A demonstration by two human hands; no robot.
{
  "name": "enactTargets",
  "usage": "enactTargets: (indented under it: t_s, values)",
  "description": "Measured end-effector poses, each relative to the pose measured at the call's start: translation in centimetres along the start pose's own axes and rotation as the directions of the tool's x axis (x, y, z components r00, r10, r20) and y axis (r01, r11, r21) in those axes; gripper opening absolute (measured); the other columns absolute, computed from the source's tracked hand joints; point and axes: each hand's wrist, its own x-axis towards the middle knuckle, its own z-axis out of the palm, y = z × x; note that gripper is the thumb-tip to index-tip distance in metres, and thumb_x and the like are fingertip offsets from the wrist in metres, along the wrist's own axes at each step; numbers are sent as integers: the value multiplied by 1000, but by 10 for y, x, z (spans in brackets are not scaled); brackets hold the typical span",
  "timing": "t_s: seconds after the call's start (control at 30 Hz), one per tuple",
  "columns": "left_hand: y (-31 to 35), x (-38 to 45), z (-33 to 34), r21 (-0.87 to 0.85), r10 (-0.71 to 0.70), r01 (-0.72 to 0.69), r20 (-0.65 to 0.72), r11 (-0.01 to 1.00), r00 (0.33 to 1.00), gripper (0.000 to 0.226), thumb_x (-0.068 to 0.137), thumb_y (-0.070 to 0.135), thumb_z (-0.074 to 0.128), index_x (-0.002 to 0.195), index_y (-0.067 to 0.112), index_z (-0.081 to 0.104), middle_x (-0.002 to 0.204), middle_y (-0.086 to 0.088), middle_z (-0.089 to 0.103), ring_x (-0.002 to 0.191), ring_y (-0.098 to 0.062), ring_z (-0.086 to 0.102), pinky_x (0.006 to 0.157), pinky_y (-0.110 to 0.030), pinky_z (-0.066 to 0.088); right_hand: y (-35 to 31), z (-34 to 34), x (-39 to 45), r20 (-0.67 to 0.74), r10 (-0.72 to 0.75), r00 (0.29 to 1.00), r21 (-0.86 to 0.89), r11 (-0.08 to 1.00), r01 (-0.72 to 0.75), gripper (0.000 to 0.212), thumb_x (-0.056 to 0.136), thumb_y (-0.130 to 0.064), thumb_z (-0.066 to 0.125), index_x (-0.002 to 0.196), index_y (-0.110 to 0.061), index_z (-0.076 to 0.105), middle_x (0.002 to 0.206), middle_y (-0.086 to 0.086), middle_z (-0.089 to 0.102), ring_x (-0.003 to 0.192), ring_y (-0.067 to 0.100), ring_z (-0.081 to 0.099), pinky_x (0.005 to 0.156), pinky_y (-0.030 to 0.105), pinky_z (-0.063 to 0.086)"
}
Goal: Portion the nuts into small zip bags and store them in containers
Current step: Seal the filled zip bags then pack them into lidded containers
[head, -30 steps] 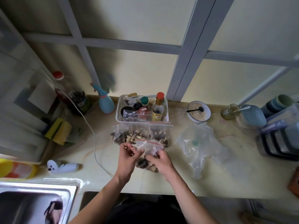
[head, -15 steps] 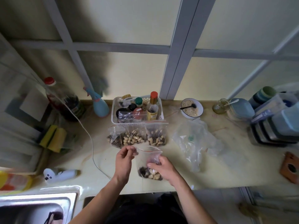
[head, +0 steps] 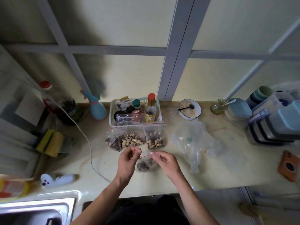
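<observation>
A small clear zip bag with a red seal strip hangs over the counter, holding a blurred clump of mixed nuts. My left hand pinches the left end of its top strip and my right hand pinches the right end, stretching the strip between them. Behind them three clear bags lean against a white basket: dark seeds, pale nuts and mixed peanuts.
A heap of empty clear bags lies to the right. Stacked blue and grey containers stand at the far right, next to a bowl of grain and a jar. A white cable, sponges and sink are on the left.
The small bag has turned from hanging open and upright to having its top strip pulled flat between both hands. My right hand rose from the bag's body to the strip.
</observation>
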Motion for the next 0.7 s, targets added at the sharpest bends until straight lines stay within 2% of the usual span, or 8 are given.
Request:
enactTargets:
  t_s: [0.1,0.17,0.27,0.37,0.43,0.53,0.6,0.7]
  values:
    - [9,-1,5,-54,27,-28,-13,998,1000,14,93,14,70,98,3,64,84,-6,61,77,-14,57,70,-19,50,-5,-5,4,4,-62,998,-104,993,62,14,98,-22,68,102,-22,81,99,-12,79,96,3,72,84,18,52]
    - [9,1,3,-58,11,-10,19,998,1000,38,84,27,78,114,10,62,91,-5,65,84,-9,62,75,-15,50,-13,-9,7,7,-102,995,-119,988,102,16,99,-25,66,104,-21,81,99,-13,78,96,4,72,82,20,54]
    - [-1,3,-5,-29,-69,76,176,997,982,70,72,39,84,132,19,55,118,-2,69,110,-15,66,90,-27,54,-23,-13,12,1,-157,988,-137,978,156,15,99,-26,66,98,-32,80,98,-15,78,94,4,73,82,25,57]
    - [-10,-2,-4,-35,-150,169,313,985,938,55,75,23,87,123,13,63,123,-12,69,114,-33,65,95,-42,54,-28,-16,18,-13,-181,983,-143,974,178,16,98,-26,67,96,-39,76,95,-17,78,92,2,73,80,22,55]
    - [-10,-6,-2,-24,-147,164,329,986,933,35,78,19,85,107,5,70,116,-20,70,103,-34,67,88,-41,54,-28,-16,20,-10,-189,982,-133,974,186,14,99,-24,66,99,-30,79,97,-18,78,93,2,72,79,18,52]
    - [-5,-8,0,-19,-170,186,324,982,931,20,84,19,78,84,2,68,100,-33,69,81,-32,62,74,-37,50,-21,-14,21,-25,-198,980,-90,977,195,17,100,-24,64,102,-19,81,98,-7,79,83,16,74,76,31,59]
    - [-1,-7,1,2,-197,208,338,978,920,19,88,18,73,82,3,63,93,-31,70,75,-31,62,68,-35,49,-18,-13,21,-63,-194,979,-78,979,189,16,99,-25,67,102,-18,81,98,-8,79,77,16,73,74,37,60]
    - [8,-9,7,18,-196,202,346,979,918,21,90,19,67,81,5,55,78,-16,68,69,-25,62,64,-28,50,-17,-10,21,-84,-183,980,-93,980,175,15,96,-29,70,100,-21,82,95,-10,79,66,8,67,69,37,58]
